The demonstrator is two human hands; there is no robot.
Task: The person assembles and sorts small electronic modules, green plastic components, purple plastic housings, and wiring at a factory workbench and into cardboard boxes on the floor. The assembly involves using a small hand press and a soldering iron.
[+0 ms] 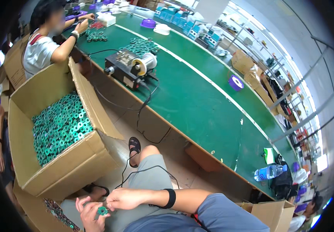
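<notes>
A small green ring-shaped circuit board [102, 211] is pinched in my left hand [90, 215], above my lap. My right hand [125, 198] is closed right beside it, fingertips pressed together near the ring. Whatever those fingers grip is too small to make out. To the left stands an open cardboard box [64, 164], its inside heaped with many similar green ring boards [60, 125]. More boards [60, 214] lie lower down, by my left hand.
A long green workbench [198, 104] runs diagonally on the right. On it are a black machine with a spool [126, 67], piled green boards [141, 46], a purple roll [235, 82] and a water bottle [269, 173]. A co-worker [45, 46] sits at upper left. A black cable [147, 169] crosses my leg.
</notes>
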